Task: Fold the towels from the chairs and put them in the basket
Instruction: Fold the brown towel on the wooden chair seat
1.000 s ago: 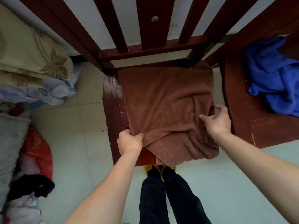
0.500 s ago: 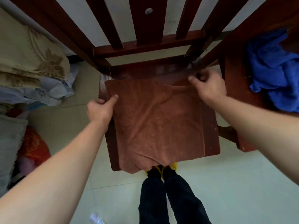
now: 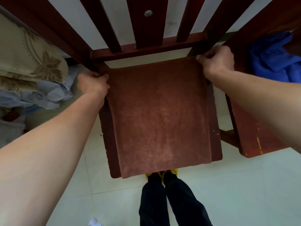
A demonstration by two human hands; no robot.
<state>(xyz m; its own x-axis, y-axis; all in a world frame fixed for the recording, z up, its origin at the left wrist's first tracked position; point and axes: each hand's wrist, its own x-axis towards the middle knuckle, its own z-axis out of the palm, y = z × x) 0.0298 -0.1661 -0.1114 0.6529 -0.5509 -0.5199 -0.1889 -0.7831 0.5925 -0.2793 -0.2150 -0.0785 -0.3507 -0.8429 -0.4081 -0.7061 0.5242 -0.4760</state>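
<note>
No text, label, brand or number can be read anywhere in view; a small dark mark on the pale cloth point(image 3: 39, 96) at the left is too blurred to make out

Brown towel point(image 3: 159, 116) flat on chair point(image 3: 107, 132).

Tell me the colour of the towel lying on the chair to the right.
Bright blue towel, bunched up on the right chair; the head view shows it.
</note>
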